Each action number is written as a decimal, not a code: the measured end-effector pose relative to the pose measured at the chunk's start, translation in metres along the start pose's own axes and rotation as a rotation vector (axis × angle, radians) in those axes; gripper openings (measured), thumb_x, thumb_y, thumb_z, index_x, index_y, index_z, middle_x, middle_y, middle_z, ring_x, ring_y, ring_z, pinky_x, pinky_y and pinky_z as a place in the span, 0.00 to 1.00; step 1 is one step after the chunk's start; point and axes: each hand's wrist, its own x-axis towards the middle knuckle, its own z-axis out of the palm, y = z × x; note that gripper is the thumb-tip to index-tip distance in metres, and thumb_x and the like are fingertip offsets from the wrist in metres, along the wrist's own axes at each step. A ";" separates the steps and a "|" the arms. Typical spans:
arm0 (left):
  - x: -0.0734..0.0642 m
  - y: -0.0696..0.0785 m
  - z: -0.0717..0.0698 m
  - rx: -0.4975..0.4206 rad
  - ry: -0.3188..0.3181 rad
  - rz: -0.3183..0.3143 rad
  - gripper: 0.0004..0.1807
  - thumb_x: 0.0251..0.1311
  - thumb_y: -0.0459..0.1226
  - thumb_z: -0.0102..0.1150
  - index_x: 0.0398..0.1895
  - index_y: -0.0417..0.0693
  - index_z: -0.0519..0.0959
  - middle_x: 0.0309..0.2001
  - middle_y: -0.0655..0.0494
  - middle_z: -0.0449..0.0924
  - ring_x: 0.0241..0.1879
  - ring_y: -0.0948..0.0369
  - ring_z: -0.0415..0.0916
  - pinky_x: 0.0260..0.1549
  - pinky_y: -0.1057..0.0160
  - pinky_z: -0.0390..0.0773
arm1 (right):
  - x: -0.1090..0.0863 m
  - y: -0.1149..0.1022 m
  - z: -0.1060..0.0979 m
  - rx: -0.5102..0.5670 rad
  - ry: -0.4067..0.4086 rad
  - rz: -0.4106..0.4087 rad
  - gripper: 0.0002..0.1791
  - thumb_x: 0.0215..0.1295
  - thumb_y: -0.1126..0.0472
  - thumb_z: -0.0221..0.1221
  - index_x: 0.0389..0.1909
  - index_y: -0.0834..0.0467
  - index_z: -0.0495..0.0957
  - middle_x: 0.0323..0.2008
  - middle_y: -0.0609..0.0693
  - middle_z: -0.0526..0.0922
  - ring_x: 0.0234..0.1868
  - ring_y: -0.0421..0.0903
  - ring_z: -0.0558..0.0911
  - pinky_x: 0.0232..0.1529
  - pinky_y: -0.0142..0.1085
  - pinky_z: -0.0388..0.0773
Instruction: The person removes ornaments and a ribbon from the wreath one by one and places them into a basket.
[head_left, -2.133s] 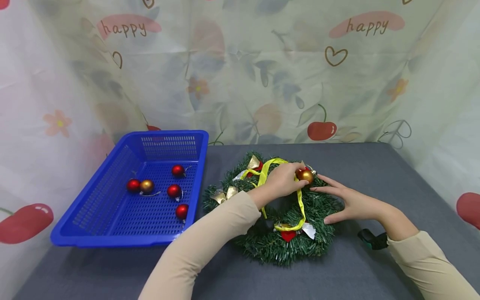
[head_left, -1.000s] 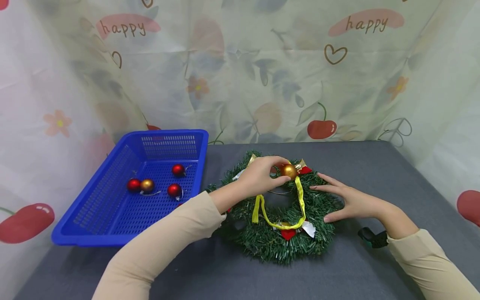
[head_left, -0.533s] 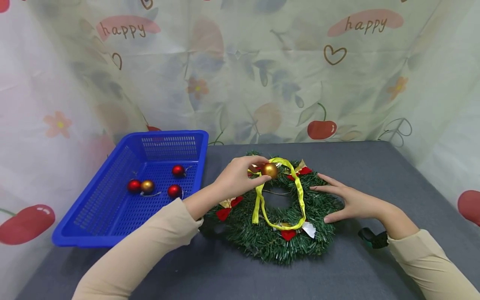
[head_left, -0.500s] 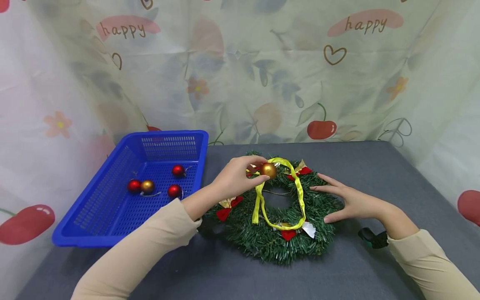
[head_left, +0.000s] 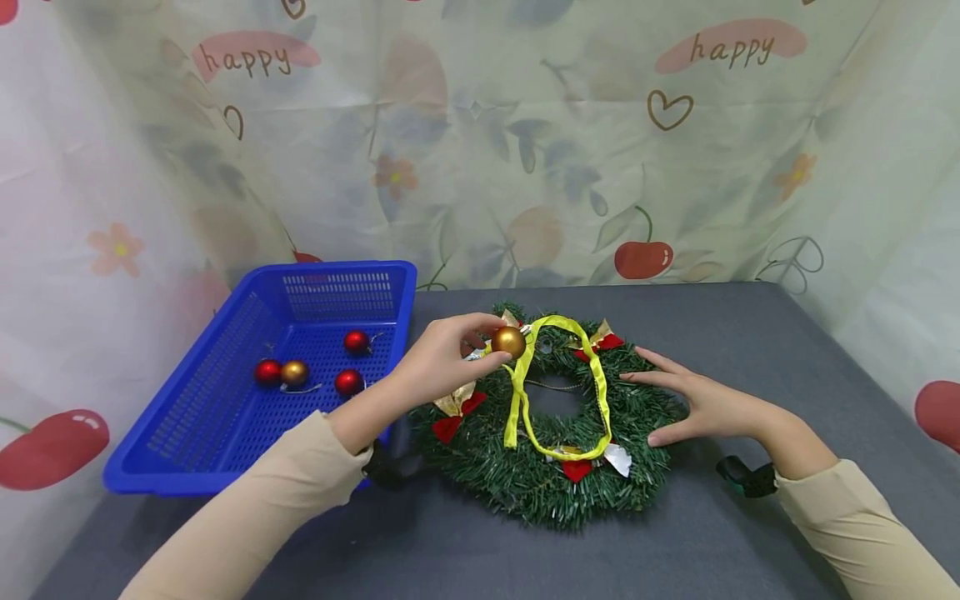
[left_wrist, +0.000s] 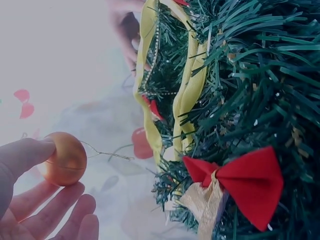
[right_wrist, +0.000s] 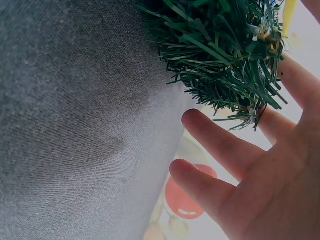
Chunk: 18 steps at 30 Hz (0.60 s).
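A gold Christmas ball [head_left: 508, 342] is pinched between the thumb and fingers of my left hand [head_left: 447, 358], over the left back part of the wreath. In the left wrist view a thin hanging loop trails from the gold ball [left_wrist: 66, 159]. The green wreath [head_left: 540, 492] lies on the grey table, dressed with red and gold bows, such as the red bow [left_wrist: 245, 185], and a yellow ribbon [head_left: 602, 392]. My right hand [head_left: 705, 406] rests at the wreath's right side, fingers spread; in the right wrist view its fingers [right_wrist: 220, 142] are extended beside the green needles [right_wrist: 220, 60].
Left of the wreath stands a blue plastic basket [head_left: 202, 482] holding several balls, among them a red ball [head_left: 356, 342] and another gold ball [head_left: 295, 372]. Grey cloth [head_left: 750, 333] covers the table. A printed curtain [head_left: 480, 167] hangs behind it.
My left hand has drawn the gold ball leftward from the wreath's upper right, across the ribbon, to its upper left. My right hand has stayed in place.
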 end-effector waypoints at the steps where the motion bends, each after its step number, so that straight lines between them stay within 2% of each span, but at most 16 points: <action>1: -0.001 0.000 -0.001 0.000 0.003 0.000 0.20 0.59 0.41 0.60 0.54 0.47 0.76 0.49 0.51 0.81 0.42 0.57 0.80 0.40 0.61 0.79 | 0.000 0.000 0.000 -0.001 0.000 0.001 0.41 0.51 0.49 0.67 0.66 0.54 0.64 0.73 0.63 0.42 0.69 0.72 0.47 0.55 0.69 0.58; 11: -0.010 -0.003 -0.012 -0.002 0.032 -0.030 0.19 0.58 0.41 0.61 0.53 0.47 0.77 0.47 0.51 0.82 0.45 0.56 0.79 0.45 0.56 0.80 | 0.000 0.002 0.001 -0.006 -0.003 0.006 0.40 0.51 0.49 0.67 0.66 0.53 0.64 0.73 0.62 0.41 0.69 0.72 0.47 0.55 0.69 0.58; 18: -0.016 -0.004 -0.019 0.007 0.036 -0.062 0.21 0.59 0.41 0.61 0.55 0.48 0.76 0.48 0.50 0.82 0.45 0.56 0.80 0.45 0.58 0.80 | 0.000 0.002 0.000 -0.009 -0.004 0.010 0.41 0.51 0.49 0.67 0.66 0.54 0.64 0.73 0.62 0.41 0.69 0.72 0.47 0.56 0.69 0.57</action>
